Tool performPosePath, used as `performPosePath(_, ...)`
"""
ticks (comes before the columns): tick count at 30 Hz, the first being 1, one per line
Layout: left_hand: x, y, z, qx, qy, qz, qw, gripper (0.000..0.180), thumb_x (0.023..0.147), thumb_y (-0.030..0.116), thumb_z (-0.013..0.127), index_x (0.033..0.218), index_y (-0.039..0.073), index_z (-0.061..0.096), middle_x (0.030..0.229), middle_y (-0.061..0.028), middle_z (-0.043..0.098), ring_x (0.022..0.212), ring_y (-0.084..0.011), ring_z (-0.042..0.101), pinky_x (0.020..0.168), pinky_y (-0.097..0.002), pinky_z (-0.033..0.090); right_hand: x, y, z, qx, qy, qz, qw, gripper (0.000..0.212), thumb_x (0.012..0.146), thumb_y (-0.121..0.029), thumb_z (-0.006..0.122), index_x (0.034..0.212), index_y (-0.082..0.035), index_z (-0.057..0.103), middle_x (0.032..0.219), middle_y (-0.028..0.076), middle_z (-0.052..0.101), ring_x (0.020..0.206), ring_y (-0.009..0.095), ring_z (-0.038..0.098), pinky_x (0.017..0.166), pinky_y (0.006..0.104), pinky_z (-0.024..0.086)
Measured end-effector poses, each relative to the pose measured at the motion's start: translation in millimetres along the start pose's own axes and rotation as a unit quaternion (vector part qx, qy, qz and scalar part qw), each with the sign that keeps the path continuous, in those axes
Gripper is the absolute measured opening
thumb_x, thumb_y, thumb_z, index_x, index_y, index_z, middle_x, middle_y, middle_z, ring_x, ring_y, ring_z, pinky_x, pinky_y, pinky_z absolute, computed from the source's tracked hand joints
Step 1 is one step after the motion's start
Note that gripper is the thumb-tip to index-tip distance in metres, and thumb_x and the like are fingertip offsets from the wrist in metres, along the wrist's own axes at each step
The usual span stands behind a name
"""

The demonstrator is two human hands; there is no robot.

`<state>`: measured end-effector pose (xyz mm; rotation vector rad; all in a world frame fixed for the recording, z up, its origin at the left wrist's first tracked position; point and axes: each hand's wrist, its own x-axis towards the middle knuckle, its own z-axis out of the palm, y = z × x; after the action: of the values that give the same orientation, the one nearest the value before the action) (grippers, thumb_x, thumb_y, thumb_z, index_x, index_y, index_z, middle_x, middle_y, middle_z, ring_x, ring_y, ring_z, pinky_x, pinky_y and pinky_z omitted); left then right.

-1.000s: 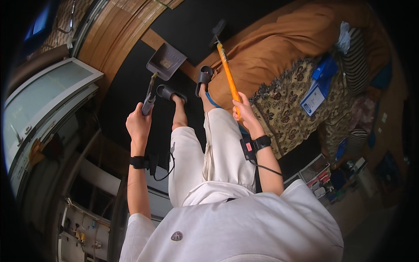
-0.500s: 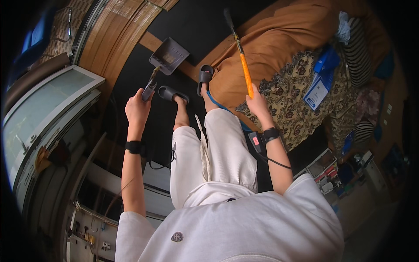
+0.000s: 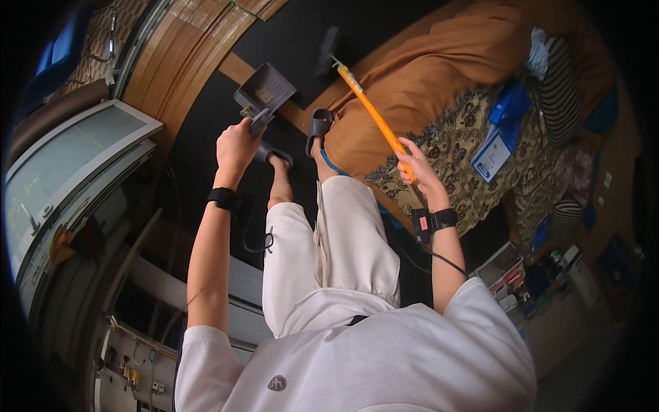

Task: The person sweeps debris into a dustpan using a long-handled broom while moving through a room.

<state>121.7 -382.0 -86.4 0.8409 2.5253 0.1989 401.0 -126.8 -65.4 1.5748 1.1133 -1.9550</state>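
My left hand (image 3: 237, 152) is closed on the upright handle of a grey dustpan (image 3: 280, 84), whose pan rests on the dark floor ahead of my feet. Whether anything lies in the pan is too unclear to tell. In my right hand (image 3: 424, 174) is the lower end of a broom (image 3: 373, 110) with an orange handle. Its handle slants away to the upper left, and the dark, slightly blurred broom head (image 3: 327, 52) is over the floor just right of the dustpan, apart from it.
A bed with a brown cover (image 3: 405, 75) and a patterned cloth (image 3: 446, 151) fills the right side. Blue-and-white packages (image 3: 500, 144) lie on it. Flattened cardboard (image 3: 185, 44) and a glass-topped cabinet (image 3: 82, 154) are at the left. My slippered feet (image 3: 319, 127) stand between.
The broom head has swung left and nearer, toward the dustpan, as my right hand shifted slightly right and back. My left hand moved right, tilting the dustpan's handle; the pan has stayed nearly in place.
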Motion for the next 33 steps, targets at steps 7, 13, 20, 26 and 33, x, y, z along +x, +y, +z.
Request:
performPosePath(7, 9.5, 5.7, 0.1, 0.014, -0.016, -0.001, 1.000, 0.029, 0.077, 0.035, 0.061, 0.080, 0.006, 0.061, 0.067, -0.0157, 0.061, 0.066, -0.0334, 0.060, 0.057, -0.0408, 0.049, 44.3, -36.6, -41.3, -0.196, 0.108, -0.083, 0.971, 0.053, 0.085, -0.016, 0.054, 0.132, -0.013, 0.030, 0.066, 0.006, 0.053, 0.047, 0.014, 0.050, 0.040, 0.0261, 0.041)
performPosePath(13, 11.9, 7.1, -3.2, 0.011, -0.017, 0.005, 1.000, 0.029, 0.077, 0.034, 0.061, 0.077, 0.005, 0.060, 0.065, -0.0166, 0.060, 0.065, -0.0347, 0.059, 0.056, -0.0414, 0.048, 117.9, -54.3, -69.7, -0.518, 0.250, -0.107, 0.811, 0.057, 0.080, -0.019, 0.052, 0.133, -0.013, 0.029, 0.096, 0.026, 0.058, 0.090, 0.040, 0.057, 0.077, 0.0459, 0.045)
performPosePath(20, 13.0, 6.4, -3.8, 0.014, -0.008, 0.012, 1.000, 0.030, 0.077, 0.035, 0.061, 0.075, 0.005, 0.060, 0.063, -0.0168, 0.059, 0.064, -0.0348, 0.059, 0.055, -0.0415, 0.047, 94.1, 15.8, -26.9, -0.500, 0.185, -0.127, 0.836, 0.042, 0.078, -0.014, 0.052, 0.118, -0.011, 0.037, 0.086, 0.026, 0.060, 0.083, 0.042, 0.058, 0.072, 0.0468, 0.048)
performPosePath(26, 16.3, 12.6, -3.8, 0.018, -0.019, 0.005, 1.000, 0.029, 0.077, 0.035, 0.062, 0.079, 0.005, 0.061, 0.065, -0.0170, 0.060, 0.065, -0.0341, 0.059, 0.057, -0.0409, 0.048, 38.6, 54.2, 43.9, -0.375, 0.090, -0.084, 0.919, 0.053, 0.080, -0.015, 0.055, 0.127, -0.014, 0.029, 0.075, 0.021, 0.060, 0.065, 0.036, 0.060, 0.057, 0.0426, 0.049)
performPosePath(33, 15.8, 19.1, -1.7, 0.024, -0.014, 0.022, 0.999, 0.030, 0.077, 0.035, 0.061, 0.077, 0.005, 0.060, 0.065, -0.0173, 0.059, 0.066, -0.0350, 0.059, 0.057, -0.0419, 0.048, 18.5, 29.7, 15.0, -0.045, -0.045, -0.029, 0.998, 0.046, 0.085, -0.010, 0.053, 0.126, -0.017, 0.033, 0.059, 0.000, 0.044, 0.039, 0.007, 0.038, 0.033, 0.0213, 0.031)
